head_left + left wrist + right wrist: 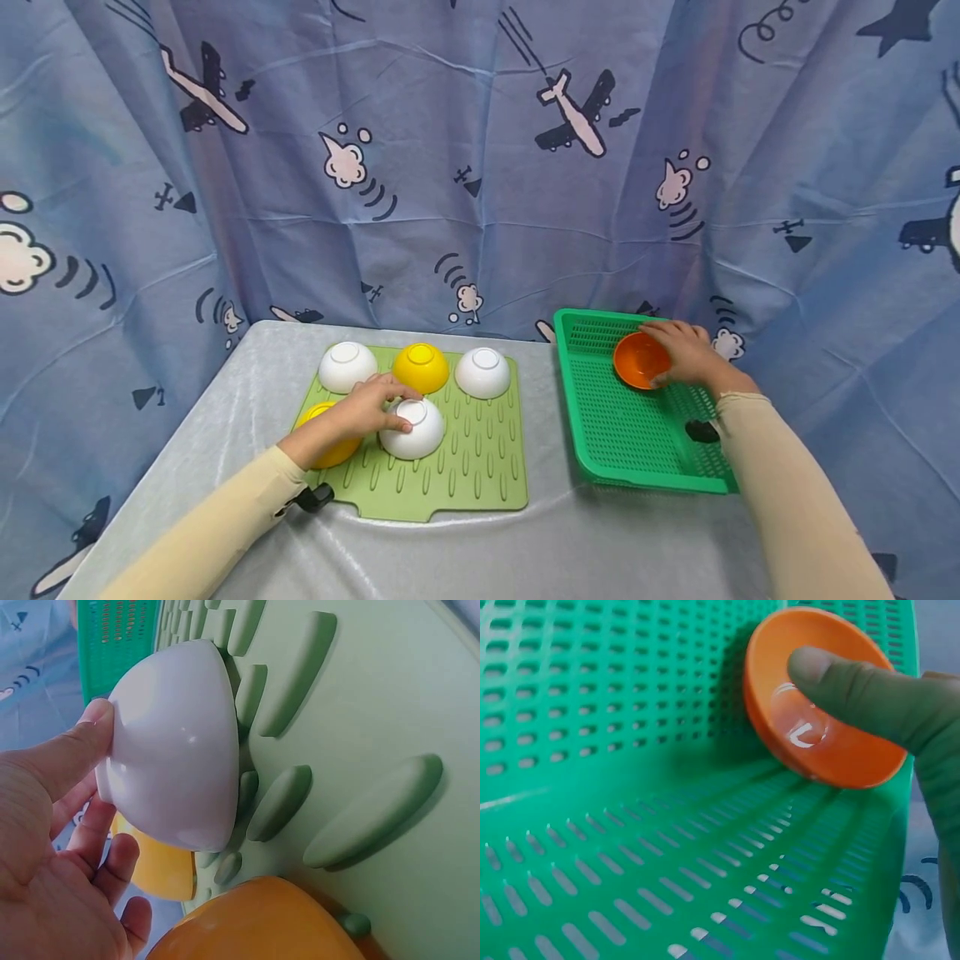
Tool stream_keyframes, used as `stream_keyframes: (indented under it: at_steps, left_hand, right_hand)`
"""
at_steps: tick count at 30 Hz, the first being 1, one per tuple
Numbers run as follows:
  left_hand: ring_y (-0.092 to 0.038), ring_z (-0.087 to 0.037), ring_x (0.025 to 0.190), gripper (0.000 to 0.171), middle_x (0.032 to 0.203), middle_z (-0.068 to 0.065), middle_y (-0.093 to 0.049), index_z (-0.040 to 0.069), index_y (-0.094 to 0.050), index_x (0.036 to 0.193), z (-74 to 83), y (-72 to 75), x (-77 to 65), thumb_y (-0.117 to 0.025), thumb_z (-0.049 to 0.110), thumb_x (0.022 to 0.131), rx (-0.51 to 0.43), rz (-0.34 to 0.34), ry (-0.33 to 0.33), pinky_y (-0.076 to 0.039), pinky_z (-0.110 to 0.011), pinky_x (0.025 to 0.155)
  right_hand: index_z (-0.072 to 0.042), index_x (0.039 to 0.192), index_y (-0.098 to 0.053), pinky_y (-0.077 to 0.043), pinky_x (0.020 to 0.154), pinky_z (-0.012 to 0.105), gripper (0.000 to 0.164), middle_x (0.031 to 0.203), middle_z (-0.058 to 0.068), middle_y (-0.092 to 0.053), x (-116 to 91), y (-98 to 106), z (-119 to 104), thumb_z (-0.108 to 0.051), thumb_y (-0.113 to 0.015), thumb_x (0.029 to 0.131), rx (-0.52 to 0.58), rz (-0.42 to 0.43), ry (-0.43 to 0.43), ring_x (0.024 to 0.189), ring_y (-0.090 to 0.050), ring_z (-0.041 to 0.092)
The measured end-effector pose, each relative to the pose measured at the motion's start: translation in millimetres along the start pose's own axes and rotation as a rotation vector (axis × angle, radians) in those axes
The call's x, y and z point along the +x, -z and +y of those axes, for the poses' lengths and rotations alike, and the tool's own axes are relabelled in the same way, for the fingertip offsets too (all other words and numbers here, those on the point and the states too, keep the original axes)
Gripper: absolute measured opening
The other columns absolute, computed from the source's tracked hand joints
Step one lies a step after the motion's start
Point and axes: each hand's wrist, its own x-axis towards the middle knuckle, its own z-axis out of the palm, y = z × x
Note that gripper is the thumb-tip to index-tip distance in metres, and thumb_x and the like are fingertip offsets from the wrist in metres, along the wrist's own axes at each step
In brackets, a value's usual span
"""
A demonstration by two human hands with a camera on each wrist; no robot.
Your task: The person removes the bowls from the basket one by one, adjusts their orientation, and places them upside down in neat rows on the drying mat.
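Observation:
My left hand [372, 406] pinches the foot of an upside-down white bowl [417, 437] between thumb and fingers; its rim faces the green drying mat [480, 492]. In the left wrist view the thumb lies on the white bowl [176, 750], the other fingers loosely bent beside it. A yellow bowl [341, 452] sits under my left forearm, partly hidden. Over at the right, my right hand [686, 354] grips an orange bowl [637, 362] inside the green basket [611, 477]. Its thumb reaches into the orange bowl [780, 697], which is tilted with its opening showing.
Along the mat's back edge stand a white bowl [348, 368], a yellow bowl [422, 369] and another white bowl [483, 373], all upside down. A pale cloth-covered table [480, 558] lies beneath. Behind it hangs a blue curtain [420, 183] printed with airplanes.

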Motion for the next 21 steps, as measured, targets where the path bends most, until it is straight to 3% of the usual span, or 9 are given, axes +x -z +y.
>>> stream_keyframes:
  at_steps: [11,21]
  left_hand:
    - [-0.052,-0.026,0.113,0.048,0.116,-0.001,-0.063,0.022,-0.074,0.125,3.2,-0.3,-2.8,-0.088,0.032,0.079,-0.019,-0.002,0.013,-0.031,-0.043,0.088]
    - [-0.051,-0.024,0.117,0.048,0.121,-0.001,-0.063,0.023,-0.074,0.126,0.4,-1.1,-0.8,-0.087,0.032,0.080,-0.012,-0.003,0.012,-0.031,-0.044,0.091]
  right_hand:
    - [-0.002,0.156,-0.037,-0.016,0.110,0.070,0.122,0.154,0.026,-0.037,-9,-11,8,-0.033,-0.101,0.057,-0.129,-0.002,0.034,0.141,-0.028,0.051]
    - [0.001,0.155,-0.035,-0.011,0.112,0.072,0.121,0.152,0.026,-0.038,-5,-21,11,-0.041,-0.098,0.061,-0.146,0.030,0.029,0.141,-0.028,0.048]
